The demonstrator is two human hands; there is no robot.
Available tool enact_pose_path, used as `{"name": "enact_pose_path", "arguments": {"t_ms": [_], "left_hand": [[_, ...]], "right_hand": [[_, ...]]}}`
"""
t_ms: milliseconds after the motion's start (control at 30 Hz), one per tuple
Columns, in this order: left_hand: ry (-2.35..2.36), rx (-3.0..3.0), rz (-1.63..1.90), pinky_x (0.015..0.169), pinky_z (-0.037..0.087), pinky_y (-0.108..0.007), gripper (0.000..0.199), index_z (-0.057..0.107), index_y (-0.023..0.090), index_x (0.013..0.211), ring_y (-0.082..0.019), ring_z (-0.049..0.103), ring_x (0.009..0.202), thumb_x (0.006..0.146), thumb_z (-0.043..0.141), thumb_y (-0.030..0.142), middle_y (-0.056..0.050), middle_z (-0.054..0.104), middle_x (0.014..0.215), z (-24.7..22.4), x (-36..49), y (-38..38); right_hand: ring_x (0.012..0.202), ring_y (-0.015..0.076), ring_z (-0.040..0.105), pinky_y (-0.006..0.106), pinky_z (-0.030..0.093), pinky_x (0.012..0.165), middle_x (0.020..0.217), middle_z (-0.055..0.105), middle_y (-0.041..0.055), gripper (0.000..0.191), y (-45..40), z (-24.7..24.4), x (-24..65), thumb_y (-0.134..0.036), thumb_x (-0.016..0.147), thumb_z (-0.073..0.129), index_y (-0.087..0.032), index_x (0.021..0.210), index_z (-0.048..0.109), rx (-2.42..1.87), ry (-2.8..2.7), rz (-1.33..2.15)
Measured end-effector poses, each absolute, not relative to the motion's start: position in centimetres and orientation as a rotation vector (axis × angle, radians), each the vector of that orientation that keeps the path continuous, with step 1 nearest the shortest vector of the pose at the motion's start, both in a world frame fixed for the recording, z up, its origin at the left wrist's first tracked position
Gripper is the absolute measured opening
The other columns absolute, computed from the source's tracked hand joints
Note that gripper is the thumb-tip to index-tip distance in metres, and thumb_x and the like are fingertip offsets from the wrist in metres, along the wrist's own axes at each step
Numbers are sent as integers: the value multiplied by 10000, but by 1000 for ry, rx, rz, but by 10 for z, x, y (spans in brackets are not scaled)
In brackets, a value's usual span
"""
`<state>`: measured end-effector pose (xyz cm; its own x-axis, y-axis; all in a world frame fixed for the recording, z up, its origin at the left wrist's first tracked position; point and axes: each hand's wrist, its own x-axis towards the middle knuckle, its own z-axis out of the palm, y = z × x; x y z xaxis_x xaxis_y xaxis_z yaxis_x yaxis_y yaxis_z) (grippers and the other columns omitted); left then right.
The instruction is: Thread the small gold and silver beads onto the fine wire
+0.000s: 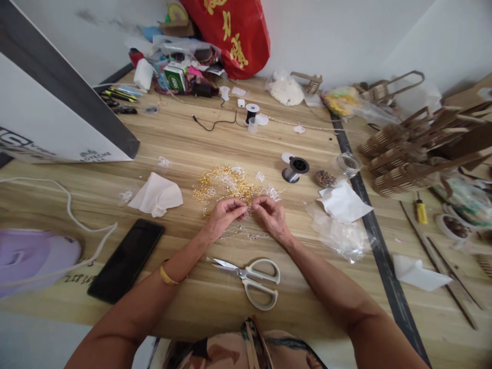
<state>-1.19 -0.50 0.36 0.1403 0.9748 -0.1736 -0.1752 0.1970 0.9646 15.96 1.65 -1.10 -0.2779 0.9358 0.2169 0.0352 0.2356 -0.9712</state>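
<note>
Both hands, left (pixel 224 215) and right (pixel 272 214), pinch tiny beads (pixel 246 210) in a closed fingertip grip just beside the gold pile (pixel 226 183) on the tabletop (pixel 192 148), with the scissors (pixel 251 279) within easy reach

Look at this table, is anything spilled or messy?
Yes. A loose heap of gold and silver findings is scattered across the table just beyond both hands, the left hand and right hand, not kept in any dish. The scissors lie open between the arms, and a crumpled tissue sits left of the heap.
</note>
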Motion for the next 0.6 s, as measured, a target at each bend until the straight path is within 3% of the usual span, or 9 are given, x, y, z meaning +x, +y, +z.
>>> {"name": "enact_pose_path", "arguments": {"t_ms": [133,400,600], "left_hand": [[1140,1101,1097,593,463,-229,213,637,129,727,-99,560,587,706,719,326,-13,656,654,3,-12,-6],[1317,1426,1229,595,472,-223,110,632,141,723,-115,586,621,752,650,245,-20,653,681,-4,-13,-8],[1359,1597,1245,623,498,-234,78,627,151,742,-122,601,622,780,612,217,-17,656,682,-6,-12,-11]], "right_hand": [[708,137,561,272,461,672,763,608,15,153,16,-11,160,-329,874,588,-182,838,603,-958,-1605,1102],[722,158,566,321,471,690,771,612,32,36,10,-10,158,-183,888,550,-197,858,565,-851,-1865,546],[732,168,569,330,472,673,773,608,38,47,9,-12,158,-156,881,556,-203,878,552,-829,-1908,412]]}}
